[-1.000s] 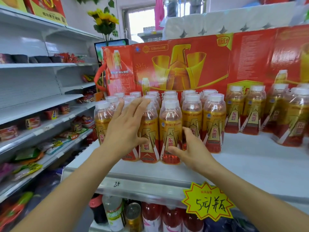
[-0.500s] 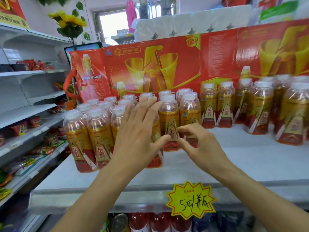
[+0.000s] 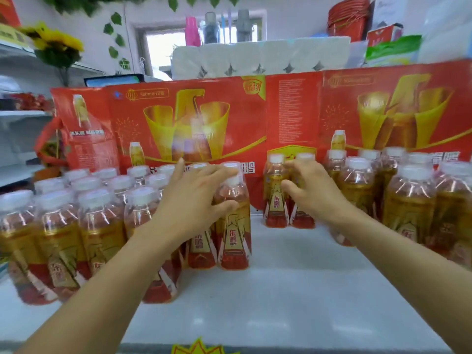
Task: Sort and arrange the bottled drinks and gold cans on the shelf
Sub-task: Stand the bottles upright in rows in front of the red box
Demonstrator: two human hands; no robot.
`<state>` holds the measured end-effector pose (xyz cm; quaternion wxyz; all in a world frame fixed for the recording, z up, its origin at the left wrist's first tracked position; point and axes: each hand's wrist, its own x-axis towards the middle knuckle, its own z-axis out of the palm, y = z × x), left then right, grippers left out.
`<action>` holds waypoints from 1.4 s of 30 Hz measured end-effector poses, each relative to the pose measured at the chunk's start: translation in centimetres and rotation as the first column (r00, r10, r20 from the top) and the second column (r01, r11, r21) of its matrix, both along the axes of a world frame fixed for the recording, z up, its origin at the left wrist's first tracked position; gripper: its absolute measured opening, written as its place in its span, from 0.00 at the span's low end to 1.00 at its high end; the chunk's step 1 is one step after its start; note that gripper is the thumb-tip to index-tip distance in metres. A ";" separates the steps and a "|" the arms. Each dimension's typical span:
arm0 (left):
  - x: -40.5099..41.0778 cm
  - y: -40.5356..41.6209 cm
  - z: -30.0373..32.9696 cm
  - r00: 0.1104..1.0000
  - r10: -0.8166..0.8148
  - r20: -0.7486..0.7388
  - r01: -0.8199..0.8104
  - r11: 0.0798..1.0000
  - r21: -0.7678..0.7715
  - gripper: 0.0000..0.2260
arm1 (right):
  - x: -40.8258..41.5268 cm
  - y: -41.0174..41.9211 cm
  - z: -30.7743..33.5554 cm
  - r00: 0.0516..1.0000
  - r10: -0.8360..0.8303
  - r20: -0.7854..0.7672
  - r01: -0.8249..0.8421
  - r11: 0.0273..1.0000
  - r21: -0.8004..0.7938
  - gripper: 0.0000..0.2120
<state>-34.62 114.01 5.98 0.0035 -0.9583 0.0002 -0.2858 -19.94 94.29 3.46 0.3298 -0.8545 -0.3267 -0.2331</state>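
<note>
My left hand [image 3: 190, 200] grips a bottle [image 3: 233, 218]; my right hand [image 3: 310, 192] reaches two bottles [image 3: 275, 198], grasp unclear. Bare shelf [image 3: 281, 290] lies between.

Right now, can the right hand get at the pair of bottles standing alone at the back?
Probably yes: the right hand is already beside that pair of bottles, with only bare shelf around them.

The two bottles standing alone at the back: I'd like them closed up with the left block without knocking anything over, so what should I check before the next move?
1. Left hand steadying the end bottle: ok.
2. Right hand grip on the pair of bottles: cannot tell, blurred.
3. Pair upright: ok.
4. Bare shelf top between pair and left block: ok.
5. Right block apart from the pair: ok.
</note>
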 end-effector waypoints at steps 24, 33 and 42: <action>-3.0 -0.5 -1.2 0.977 0.047 0.208 -0.041 0.999 -0.034 0.28 | 1.6 1.0 1.5 0.992 0.123 0.029 -0.126 0.988 0.088 0.14; -8.0 4.8 -2.7 0.954 0.257 0.153 -0.266 0.963 0.037 0.34 | -5.4 -1.1 1.0 0.992 0.128 -0.018 -0.119 0.960 0.252 0.08; -8.8 6.6 -2.4 0.985 0.139 0.102 -0.147 0.986 0.074 0.35 | -11.6 3.5 1.4 0.974 0.229 0.000 -0.225 0.956 0.187 0.09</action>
